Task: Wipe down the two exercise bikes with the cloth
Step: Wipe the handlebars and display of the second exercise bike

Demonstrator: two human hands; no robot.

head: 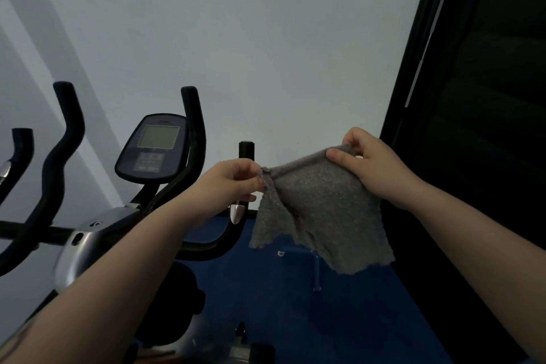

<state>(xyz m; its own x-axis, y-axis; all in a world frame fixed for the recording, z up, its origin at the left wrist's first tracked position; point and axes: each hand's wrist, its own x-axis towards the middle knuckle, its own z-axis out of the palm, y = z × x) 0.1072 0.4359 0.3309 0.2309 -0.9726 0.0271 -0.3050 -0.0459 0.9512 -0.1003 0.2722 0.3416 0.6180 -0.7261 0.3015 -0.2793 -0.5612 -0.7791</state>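
A grey cloth hangs spread in the air between both hands. My left hand pinches its left top corner, and my right hand pinches its right top corner a little higher. Behind and left of my left hand stands an exercise bike with a console screen, black curved handlebars and a silver body. The cloth is to the right of this bike and does not touch it. At the far left edge, black handlebars of a second bike show partly.
A pale wall fills the background. A dark door or window frame runs down the right side. Blue floor mat lies below the cloth. A handlebar grip with a silver tip stands right behind my left hand.
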